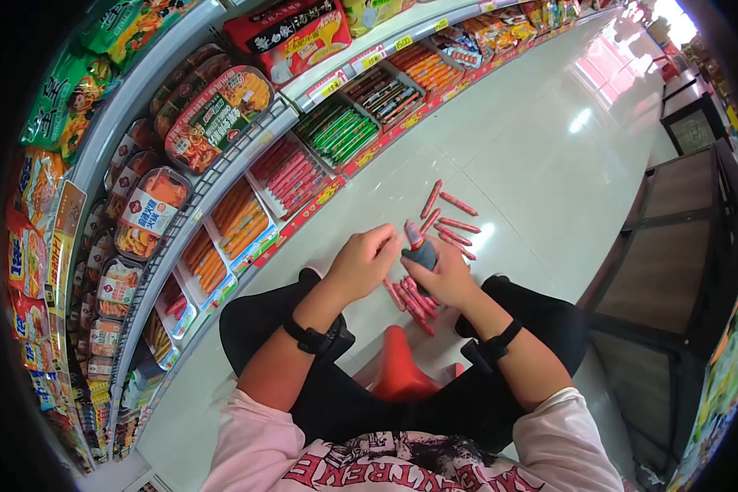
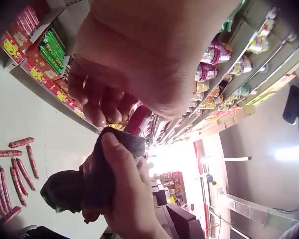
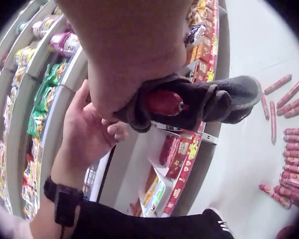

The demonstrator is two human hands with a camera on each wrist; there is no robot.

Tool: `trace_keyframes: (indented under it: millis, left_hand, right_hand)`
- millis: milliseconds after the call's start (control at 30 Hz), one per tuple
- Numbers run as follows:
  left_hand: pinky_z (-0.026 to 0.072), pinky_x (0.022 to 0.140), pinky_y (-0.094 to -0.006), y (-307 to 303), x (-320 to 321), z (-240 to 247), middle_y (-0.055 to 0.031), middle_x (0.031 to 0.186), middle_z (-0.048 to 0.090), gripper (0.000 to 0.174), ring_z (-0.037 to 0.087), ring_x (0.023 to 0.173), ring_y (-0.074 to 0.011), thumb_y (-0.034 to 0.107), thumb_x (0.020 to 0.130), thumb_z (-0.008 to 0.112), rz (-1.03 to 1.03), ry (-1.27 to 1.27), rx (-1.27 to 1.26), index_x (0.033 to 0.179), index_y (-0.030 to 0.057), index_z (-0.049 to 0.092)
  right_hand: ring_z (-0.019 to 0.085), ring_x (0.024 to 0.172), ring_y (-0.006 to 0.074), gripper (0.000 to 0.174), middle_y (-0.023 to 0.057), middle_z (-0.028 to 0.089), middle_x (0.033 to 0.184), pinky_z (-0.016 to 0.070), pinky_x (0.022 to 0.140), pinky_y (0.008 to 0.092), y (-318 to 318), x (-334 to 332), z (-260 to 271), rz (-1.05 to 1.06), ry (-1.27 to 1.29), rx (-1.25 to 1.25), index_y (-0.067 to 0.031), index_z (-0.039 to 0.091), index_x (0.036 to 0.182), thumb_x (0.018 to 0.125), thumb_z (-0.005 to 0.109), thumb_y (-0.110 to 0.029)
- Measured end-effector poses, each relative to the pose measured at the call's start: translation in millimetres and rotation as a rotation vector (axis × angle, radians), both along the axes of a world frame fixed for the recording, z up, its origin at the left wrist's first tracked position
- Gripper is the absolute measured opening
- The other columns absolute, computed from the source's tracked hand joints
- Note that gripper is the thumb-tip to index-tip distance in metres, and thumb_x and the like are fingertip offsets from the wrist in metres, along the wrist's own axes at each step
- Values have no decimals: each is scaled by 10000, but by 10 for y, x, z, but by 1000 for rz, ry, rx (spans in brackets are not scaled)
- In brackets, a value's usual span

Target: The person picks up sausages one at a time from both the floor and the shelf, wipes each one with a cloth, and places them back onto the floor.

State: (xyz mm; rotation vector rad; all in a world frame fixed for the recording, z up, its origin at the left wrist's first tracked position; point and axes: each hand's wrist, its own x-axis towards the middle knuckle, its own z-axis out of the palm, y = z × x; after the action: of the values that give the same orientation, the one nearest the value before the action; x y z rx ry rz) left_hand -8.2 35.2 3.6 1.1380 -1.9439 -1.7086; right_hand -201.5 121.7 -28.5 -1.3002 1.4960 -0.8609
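In the head view my right hand (image 1: 452,277) grips a dark grey cloth (image 1: 422,256) wrapped about a red-wrapped sausage (image 1: 414,234). One end of the sausage sticks out toward my left hand; its other end (image 3: 164,103) shows in a fold of the cloth in the right wrist view. My left hand (image 1: 364,261) hovers just beside it, its fingers loosely bent and nothing in them. The right wrist view shows that hand (image 3: 87,134) palm up, thumb apart from the fingers. More red sausages (image 1: 418,305) lie on the floor below, some in a row, others scattered (image 1: 457,223).
A store shelf (image 1: 246,164) curves along the left, with trays of sausages (image 1: 336,131) at its bottom and packaged noodles above. Between my knees stands a red plastic object (image 1: 401,369). Dark cabinets (image 1: 664,271) stand at right on the glossy tiled floor (image 1: 516,156).
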Motion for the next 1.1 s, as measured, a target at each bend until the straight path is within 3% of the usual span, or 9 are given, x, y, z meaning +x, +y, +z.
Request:
trace_keyframes:
  millis: [33,133,167,267,467,667,800,1000,1100]
  left_hand:
    - [441,592,-344,32,-82,219,-142,682,572,305,500,589,-165,269,1044,565,65,7,28,905,11,651]
    - [426,570,-353,1,-63,82,-137,611,518,369,482,543,-175,277,1034,590,-102,-278,-225,800,-5,638]
    - [425,533,-420,18,-51,47,-176,558,523,471,513,501,-325,379,1011,597,-52,-262,-220,711,19,642]
    - [417,529,-418,19,-31,102,-167,553,549,459,516,486,-307,357,1013,600,18,-214,-312,721,9,662]
    - [380,504,-388,-150,71,41,-80,536,493,500,486,501,-131,324,1055,567,260,18,-289,699,-26,605]
    - [303,488,-292,-178,89,-54,41,598,408,461,391,506,-82,362,1080,538,518,281,321,708,92,498]
    - [323,528,-297,-136,1,-202,42,543,312,459,359,473,-110,436,1092,478,633,385,562,734,153,437]
    - [355,595,-314,-81,-65,-371,33,540,313,529,361,512,-140,491,1095,426,418,420,827,686,161,367]
    - [358,587,-315,7,-150,-350,27,553,320,544,356,516,-139,495,1094,435,364,318,890,677,155,357]
  right_hand:
    - [672,724,311,310,158,660,801,520,695,389,18,28,55,56,81,-2,-28,640,961,841,783,-276]
    - [671,791,387,309,179,680,831,517,732,444,30,77,52,254,331,-324,-37,643,952,797,780,-266]
    - [666,807,392,319,167,673,817,510,745,470,40,107,52,222,284,-304,-48,640,960,774,785,-263]
    - [666,804,384,350,162,671,817,507,725,461,4,95,51,211,357,-344,-58,637,988,780,802,-286]
    - [667,783,368,356,144,660,784,507,700,446,-125,26,86,127,237,-323,-76,646,1008,849,806,-352]
    - [645,662,235,331,106,630,739,508,633,388,-173,116,-23,-19,-83,-242,-52,627,991,955,726,-366]
    - [602,628,141,353,50,628,759,490,574,310,-316,61,-59,-457,-487,-12,-48,610,977,1044,600,-394]
    - [578,586,144,403,18,583,745,469,523,314,-444,-50,105,-795,-1058,138,-100,597,971,1046,558,-494]
    - [526,557,162,419,11,562,737,413,524,305,-374,-191,-36,-642,-1278,107,-121,591,941,1035,555,-528]
